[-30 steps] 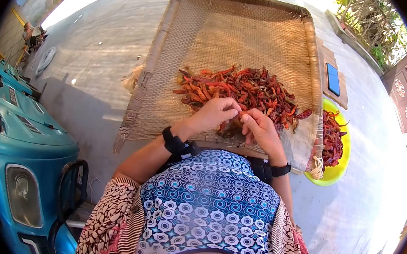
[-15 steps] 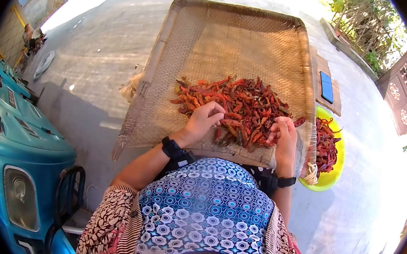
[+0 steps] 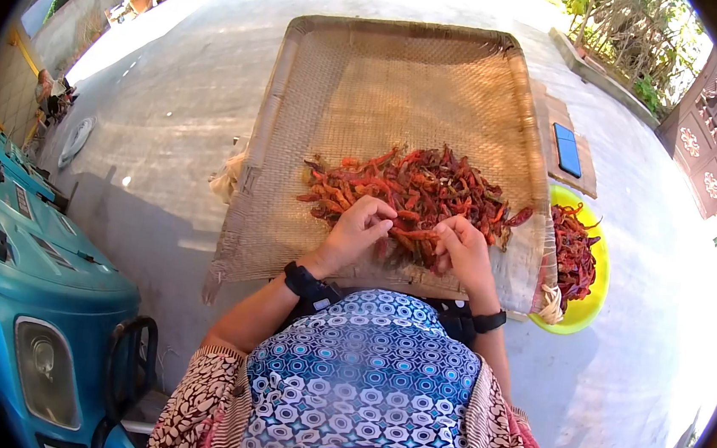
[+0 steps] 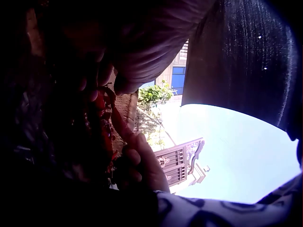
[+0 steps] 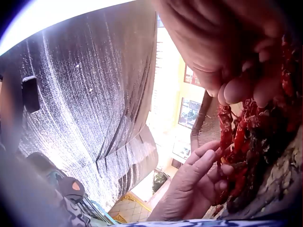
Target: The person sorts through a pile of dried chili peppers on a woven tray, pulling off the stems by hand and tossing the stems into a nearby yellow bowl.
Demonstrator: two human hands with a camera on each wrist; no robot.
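Note:
A red dried chili (image 3: 415,234) stretches between the two hands over the near edge of a chili pile (image 3: 439,184). My left hand (image 3: 356,237) pinches its left end, fingers bent; my right hand (image 3: 467,255) pinches the other end between thumb and fingers. In the left wrist view the chili (image 4: 120,124) runs from the dark left hand (image 4: 151,42) down to the right hand (image 4: 147,165). The right wrist view has the right hand (image 5: 213,42) above, the left hand (image 5: 191,187) below and the chili (image 5: 225,127) between their fingertips.
The pile lies on a woven tray (image 3: 405,83). Right of it stand a yellow basin (image 3: 596,287) of red chilies and a board (image 3: 582,182) with a blue phone (image 3: 566,150). A teal vehicle (image 3: 47,274) is at the left.
The hands parted from close together, the right reaching to the pile's right side. It has since come back left, to the chili's right end. The head view has shifted slightly.

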